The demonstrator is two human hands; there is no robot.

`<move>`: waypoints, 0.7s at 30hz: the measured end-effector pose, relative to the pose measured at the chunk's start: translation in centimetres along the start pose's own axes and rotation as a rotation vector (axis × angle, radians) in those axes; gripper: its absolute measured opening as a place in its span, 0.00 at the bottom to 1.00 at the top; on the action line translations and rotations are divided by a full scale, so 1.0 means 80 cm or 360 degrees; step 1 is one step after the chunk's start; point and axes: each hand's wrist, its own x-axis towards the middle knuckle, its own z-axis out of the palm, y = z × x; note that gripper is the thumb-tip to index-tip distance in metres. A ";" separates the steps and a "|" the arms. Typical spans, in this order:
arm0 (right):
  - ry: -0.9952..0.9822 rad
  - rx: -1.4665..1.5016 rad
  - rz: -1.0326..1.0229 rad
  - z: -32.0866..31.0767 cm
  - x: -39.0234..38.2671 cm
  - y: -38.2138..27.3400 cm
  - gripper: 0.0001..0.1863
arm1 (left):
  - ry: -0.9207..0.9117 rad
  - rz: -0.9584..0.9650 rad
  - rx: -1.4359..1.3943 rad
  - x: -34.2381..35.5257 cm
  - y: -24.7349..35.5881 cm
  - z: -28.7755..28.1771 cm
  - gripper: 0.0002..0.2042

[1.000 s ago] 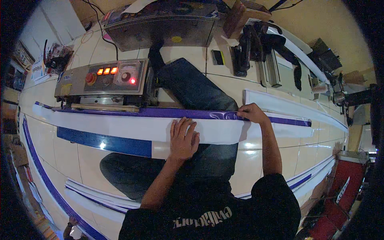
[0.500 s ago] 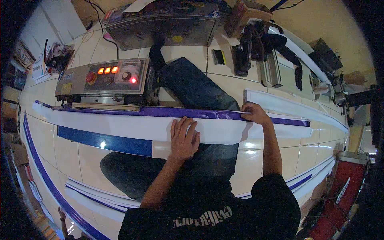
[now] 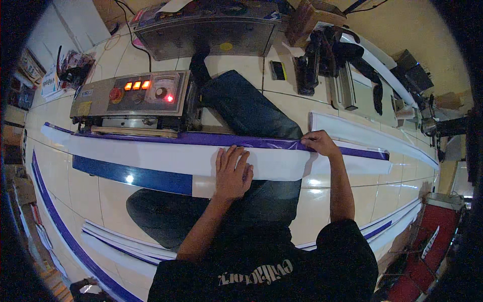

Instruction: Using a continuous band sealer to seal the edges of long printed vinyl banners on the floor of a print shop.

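Tiled floor [image 3: 314, 209] showing before and beyond white strip [image 3: 161, 158]; machine [image 3: 132, 100] along left stretch; left hand [image 3: 233, 173] spread on strip; right hand [image 3: 319, 142] pinching purple edge [image 3: 226, 140]

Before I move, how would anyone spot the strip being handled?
Find the metal machine with three lit orange switches. Along its near edge runs a long white strip with a purple border. Unlike neighbouring strips, it has the left hand spread on it and the right hand pinching its border.
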 end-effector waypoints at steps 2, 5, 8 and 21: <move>-0.0026 -0.0063 0.0067 0.002 0.002 -0.001 0.11 | 0.0018 0.0000 0.0007 -0.003 -0.002 0.002 0.19; 0.0032 0.0029 -0.0069 0.001 -0.002 0.019 0.11 | 0.0038 0.0011 0.0006 -0.002 -0.002 0.004 0.20; 0.0075 0.0030 -0.0075 0.001 -0.005 0.030 0.10 | 0.0021 -0.0005 0.0012 -0.001 0.000 0.002 0.20; -0.0033 -0.0023 -0.0120 0.000 0.004 0.014 0.11 | 0.0041 -0.0012 -0.0010 -0.003 -0.002 0.005 0.19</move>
